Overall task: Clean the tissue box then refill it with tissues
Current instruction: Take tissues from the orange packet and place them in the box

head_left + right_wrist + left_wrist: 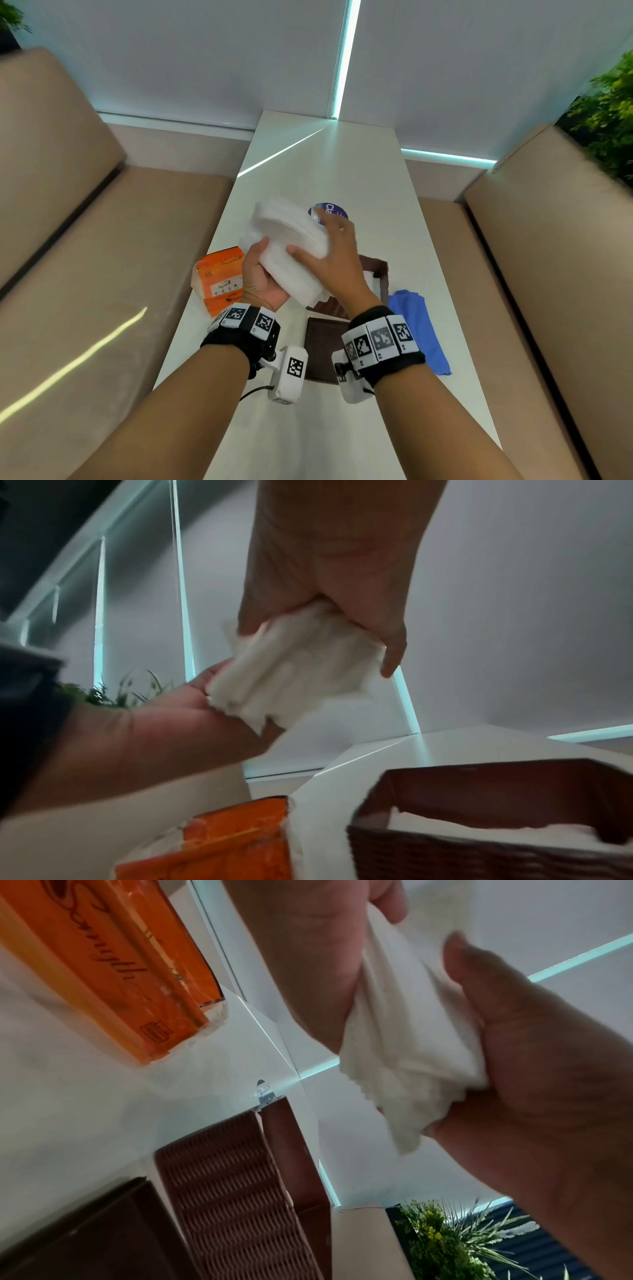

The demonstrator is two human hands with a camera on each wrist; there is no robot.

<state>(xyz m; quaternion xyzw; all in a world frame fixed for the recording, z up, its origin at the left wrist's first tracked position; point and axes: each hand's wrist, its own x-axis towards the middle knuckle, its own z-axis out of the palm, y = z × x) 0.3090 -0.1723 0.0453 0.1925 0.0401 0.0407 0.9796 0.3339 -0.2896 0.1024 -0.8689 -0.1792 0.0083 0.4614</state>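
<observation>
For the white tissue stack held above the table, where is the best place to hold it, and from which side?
Probably the two short ends, one hand on each side. The tissue stack is long, soft and sagging, so the left hand cupping its near end from below and the right hand clasping from above keep it together.

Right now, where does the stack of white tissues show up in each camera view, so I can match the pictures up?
Head: the stack of tissues sits mid-frame, held above the table by the left hand and the right hand.
Left wrist: upper right of centre.
Right wrist: centre, above the brown woven tissue box.
Shared landmark: the orange tissue pack.
</observation>
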